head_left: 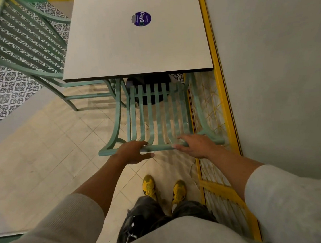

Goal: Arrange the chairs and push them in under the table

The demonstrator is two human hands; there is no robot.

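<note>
1. both hands sit on the top rail of the mint-green metal slatted chair [156,114] nearest the person; the left hand [133,151] is curled over the rail with its fingers wrapped round the far side and the thumb lying loose underneath.
2. right hand [193,145] lies flatter on the same rail, fingers spread and pressing down on it; its outline is blurred, so how tightly it grips is hard to judge, though it does look closed around the bar.
3. that chair stands at the near edge of the pale rectangular laminate table [112,48], its back leaning toward the person and its seat partly tucked beneath the tabletop.
4. under the table, beyond the chair's slats, the dark round table base [149,80] shows through.
5. a round purple sticker [141,19] lies on the tabletop toward the far right part of the table.
6. a second mint-green slatted chair [23,41] stands at the table's left side, out on the patterned black-and-white tiled floor [5,88], angled and not pushed in.
7. a yellow metal mesh railing [215,117] runs along the table's right edge, just beside the near chair, with a grey wall [275,66] past it.
8. yellow shoes [149,184] stand on cream floor tiles [44,158] on the near side of the table, behind the held chair.
</note>
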